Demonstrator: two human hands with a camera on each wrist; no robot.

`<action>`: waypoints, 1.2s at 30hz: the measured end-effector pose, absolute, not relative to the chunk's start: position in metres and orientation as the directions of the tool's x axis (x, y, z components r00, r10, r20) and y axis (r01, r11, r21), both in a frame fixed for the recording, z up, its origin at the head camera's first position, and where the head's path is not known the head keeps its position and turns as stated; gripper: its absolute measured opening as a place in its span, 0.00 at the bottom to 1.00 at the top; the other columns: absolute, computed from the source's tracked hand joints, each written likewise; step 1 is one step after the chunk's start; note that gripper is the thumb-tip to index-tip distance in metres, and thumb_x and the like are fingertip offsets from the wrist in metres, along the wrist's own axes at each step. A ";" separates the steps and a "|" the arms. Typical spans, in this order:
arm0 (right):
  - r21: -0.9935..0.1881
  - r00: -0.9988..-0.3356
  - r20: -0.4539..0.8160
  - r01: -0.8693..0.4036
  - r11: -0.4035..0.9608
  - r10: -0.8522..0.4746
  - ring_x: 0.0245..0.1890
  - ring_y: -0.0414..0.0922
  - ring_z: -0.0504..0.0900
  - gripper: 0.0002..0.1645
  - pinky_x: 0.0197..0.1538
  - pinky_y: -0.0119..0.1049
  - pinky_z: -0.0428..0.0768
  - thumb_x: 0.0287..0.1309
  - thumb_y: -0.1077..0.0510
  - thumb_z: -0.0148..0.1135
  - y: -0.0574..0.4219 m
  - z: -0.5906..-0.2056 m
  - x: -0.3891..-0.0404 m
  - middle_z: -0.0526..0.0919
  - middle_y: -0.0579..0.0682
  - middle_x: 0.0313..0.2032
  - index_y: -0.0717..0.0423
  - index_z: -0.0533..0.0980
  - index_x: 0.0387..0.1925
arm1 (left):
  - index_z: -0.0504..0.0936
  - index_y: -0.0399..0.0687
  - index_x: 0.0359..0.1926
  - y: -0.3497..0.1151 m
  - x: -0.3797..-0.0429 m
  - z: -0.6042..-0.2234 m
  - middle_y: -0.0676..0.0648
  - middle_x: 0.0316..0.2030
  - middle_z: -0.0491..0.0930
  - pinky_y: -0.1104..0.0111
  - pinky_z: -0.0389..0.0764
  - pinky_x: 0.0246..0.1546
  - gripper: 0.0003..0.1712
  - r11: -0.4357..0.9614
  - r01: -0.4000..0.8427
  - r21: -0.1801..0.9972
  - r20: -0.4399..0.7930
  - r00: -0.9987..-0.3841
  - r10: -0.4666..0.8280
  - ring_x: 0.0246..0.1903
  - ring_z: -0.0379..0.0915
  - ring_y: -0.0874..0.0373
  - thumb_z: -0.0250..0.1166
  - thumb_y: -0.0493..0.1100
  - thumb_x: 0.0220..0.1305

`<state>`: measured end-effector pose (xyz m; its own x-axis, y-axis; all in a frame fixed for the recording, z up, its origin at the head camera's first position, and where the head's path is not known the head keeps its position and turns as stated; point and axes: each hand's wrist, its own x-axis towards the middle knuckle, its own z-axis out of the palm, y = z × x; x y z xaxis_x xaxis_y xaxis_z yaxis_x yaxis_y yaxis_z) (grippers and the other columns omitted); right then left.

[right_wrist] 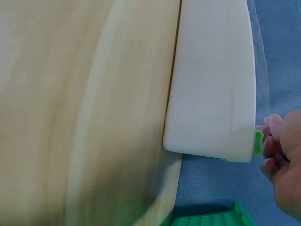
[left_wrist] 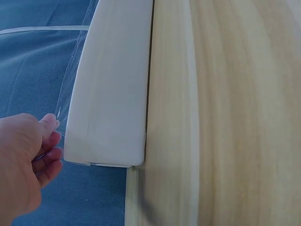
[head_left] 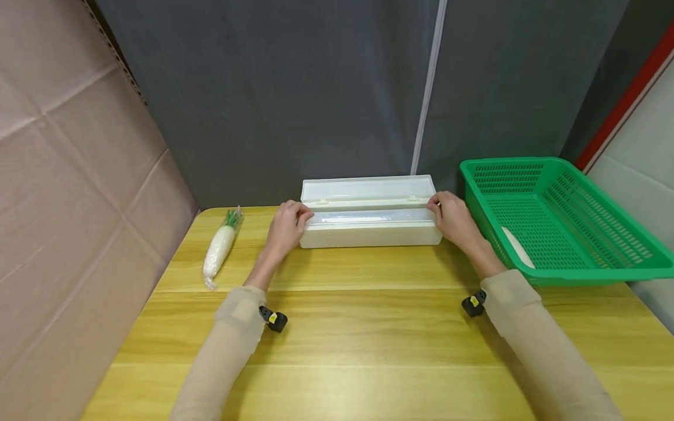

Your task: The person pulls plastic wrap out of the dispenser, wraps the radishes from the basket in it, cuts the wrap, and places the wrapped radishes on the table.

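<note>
A long white cling film dispenser (head_left: 371, 237) stands at the back of the table, its lid (head_left: 363, 189) raised. Clear cling film (head_left: 368, 217) stretches along its opening. At the dispenser's left end, my left hand (head_left: 286, 225) pinches a corner of the film between thumb and finger; the left wrist view shows the film (left_wrist: 68, 89) running to the fingertips. My right hand (head_left: 457, 219) pinches the film's other corner at the right end. Beside those fingers, the right wrist view shows a small green tab (right_wrist: 258, 143) at the dispenser's edge.
A wrapped white radish (head_left: 219, 251) with green tops lies on the left of the wooden table (head_left: 358, 339). On the right stands a green plastic basket (head_left: 595, 273) holding a long white piece (head_left: 518, 248). A dark curtain (head_left: 263, 105) hangs behind.
</note>
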<state>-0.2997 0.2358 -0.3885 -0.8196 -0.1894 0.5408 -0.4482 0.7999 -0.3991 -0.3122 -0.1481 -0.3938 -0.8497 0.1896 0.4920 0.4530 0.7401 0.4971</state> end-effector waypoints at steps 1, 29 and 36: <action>-0.402 -0.815 0.547 -0.456 0.794 -0.192 0.37 0.61 0.78 0.06 0.46 0.57 0.79 0.69 0.69 0.58 0.236 -0.388 -0.301 0.79 0.67 0.35 0.72 0.76 0.37 | 0.84 0.36 0.38 -0.148 -0.313 -0.393 0.41 0.36 0.78 0.57 0.76 0.43 0.09 0.742 0.449 0.498 0.488 -0.852 0.188 0.40 0.72 0.46 0.65 0.40 0.71; -0.462 -0.858 0.493 -0.398 0.792 -0.144 0.34 0.57 0.77 0.04 0.41 0.52 0.78 0.67 0.71 0.59 0.235 -0.372 -0.318 0.80 0.63 0.33 0.67 0.75 0.33 | 0.81 0.30 0.38 -0.139 -0.330 -0.376 0.35 0.37 0.79 0.54 0.77 0.48 0.08 0.756 0.421 0.502 0.487 -0.859 0.155 0.43 0.74 0.40 0.60 0.34 0.73; -0.489 -0.879 0.468 -0.346 0.801 -0.094 0.37 0.58 0.77 0.03 0.44 0.52 0.80 0.69 0.71 0.56 0.232 -0.365 -0.319 0.78 0.64 0.36 0.68 0.75 0.36 | 0.79 0.30 0.40 -0.138 -0.332 -0.370 0.36 0.38 0.78 0.55 0.76 0.50 0.09 0.751 0.410 0.517 0.477 -0.867 0.146 0.45 0.73 0.41 0.58 0.35 0.74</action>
<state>-0.3195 0.2318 -0.3653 -0.8789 -0.0942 0.4675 -0.3458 0.8010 -0.4887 -0.3320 -0.1383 -0.3701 -0.8670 0.1458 0.4766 0.4104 0.7515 0.5166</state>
